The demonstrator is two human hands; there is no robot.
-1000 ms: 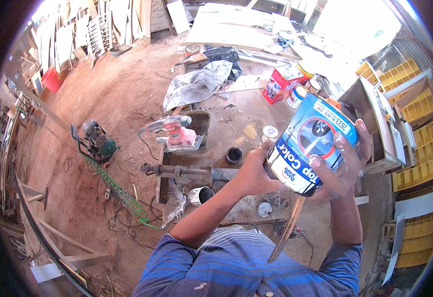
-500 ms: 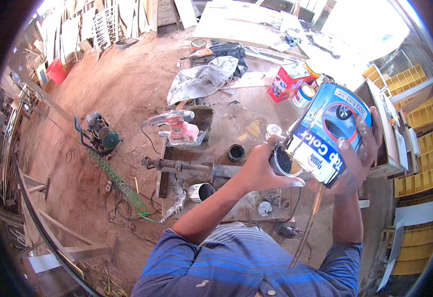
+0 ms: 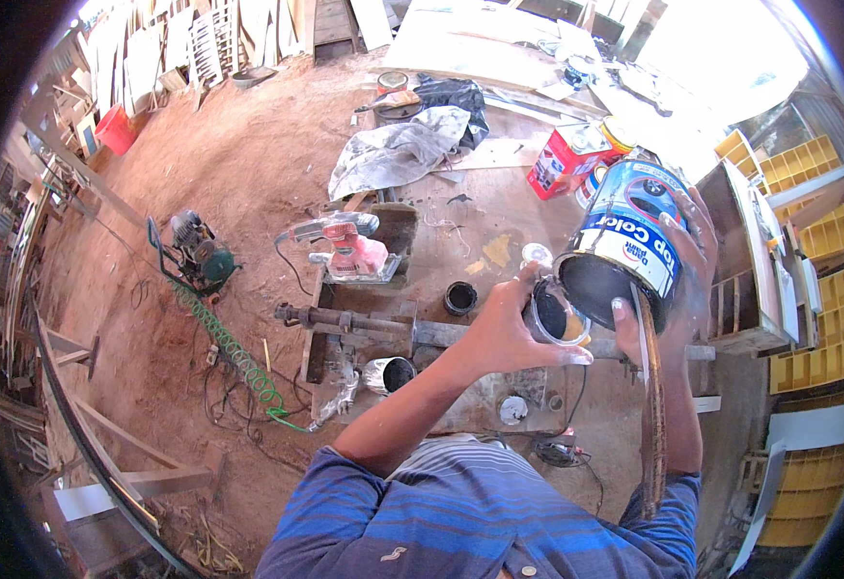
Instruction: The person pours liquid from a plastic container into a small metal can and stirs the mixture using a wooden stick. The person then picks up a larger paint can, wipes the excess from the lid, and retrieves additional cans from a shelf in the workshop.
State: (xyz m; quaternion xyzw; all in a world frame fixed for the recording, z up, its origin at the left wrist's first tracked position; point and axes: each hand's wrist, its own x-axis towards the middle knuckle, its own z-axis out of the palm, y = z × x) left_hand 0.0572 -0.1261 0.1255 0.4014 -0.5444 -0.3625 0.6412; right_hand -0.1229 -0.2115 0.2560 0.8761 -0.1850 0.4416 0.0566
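Observation:
My left hand (image 3: 499, 328) is wrapped round a small clear plastic cup (image 3: 543, 318) with black paint inside. Just right of it, my right hand (image 3: 684, 256) grips a blue and white paint can (image 3: 624, 224) by its side. The can is tilted, its black-coated mouth facing me beside the cup's rim. A long paint-stained stick (image 3: 651, 415) runs from the can's mouth down past my right thumb toward my forearm. Whether any paint is flowing between can and cup I cannot tell.
On the worktable are a red sander (image 3: 354, 253), a long metal clamp (image 3: 373, 323), a small black-filled pot (image 3: 460, 297), a silver tin (image 3: 390, 374), a grey cloth (image 3: 398, 154) and a red square tin (image 3: 565, 162). A compressor (image 3: 202, 259) with a green coiled hose (image 3: 234, 362) stands left.
The can has swung in my right hand so its dark mouth now shows, and the stick hangs more upright, further right. My left hand and the cup have hardly moved.

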